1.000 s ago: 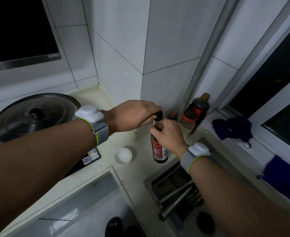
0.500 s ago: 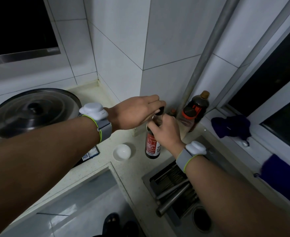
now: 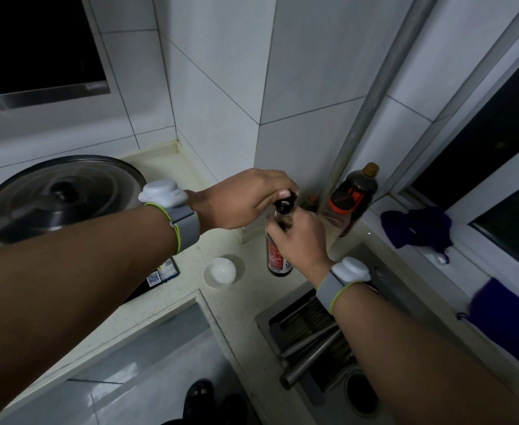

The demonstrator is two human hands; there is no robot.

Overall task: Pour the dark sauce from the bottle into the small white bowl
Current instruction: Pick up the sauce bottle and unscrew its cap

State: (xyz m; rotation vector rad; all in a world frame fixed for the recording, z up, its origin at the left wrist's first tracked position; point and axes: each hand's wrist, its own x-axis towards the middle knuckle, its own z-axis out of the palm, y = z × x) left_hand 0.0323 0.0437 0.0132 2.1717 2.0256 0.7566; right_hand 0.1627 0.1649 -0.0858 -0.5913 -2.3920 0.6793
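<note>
The bottle (image 3: 278,256) stands upright on the tabletop (image 3: 239,305) near its back corner, just right of the small white bowl (image 3: 219,272). The right hand (image 3: 302,240) has its grip wrapped closed around the bottle's neck. The left hand (image 3: 246,199) pinches the dark cap (image 3: 285,203) at the top with closed fingertips.

No writing can be read. The sauce bottle (image 3: 278,259) carries a red and white label with print too small to make out, and a blue sticker (image 3: 163,273) with QR codes near the counter's front edge is blurred.
</note>
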